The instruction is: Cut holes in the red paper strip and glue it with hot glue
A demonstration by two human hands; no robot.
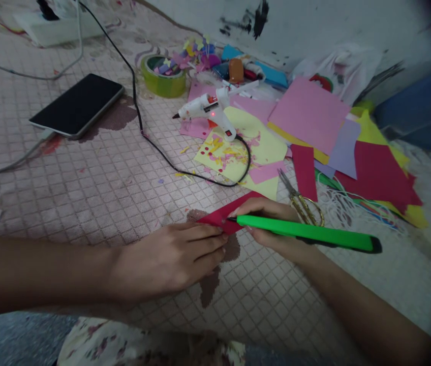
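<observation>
A strip of red paper (219, 213) lies slanted on the quilted cloth. My left hand (185, 254) rests over its near left end with the fingers stretched out flat; the thumb is hidden. In my right hand (269, 218) is a long green tool (310, 233) with a black rear end, gripped near its front. Its dark, narrow tip meets the red paper beside my left fingertips, and what kind of tool it is I cannot make out. Gold-handled scissors (303, 203) lie just beyond my right hand.
A white glue gun (211, 109), its red light on, lies on pale yellow paper (267, 140) strewn with scraps; its black cord (162, 155) loops across the cloth. Around are a tape roll (164, 79), coloured sheets (310, 114), white strings (339, 203) and a plugged-in phone (80, 104).
</observation>
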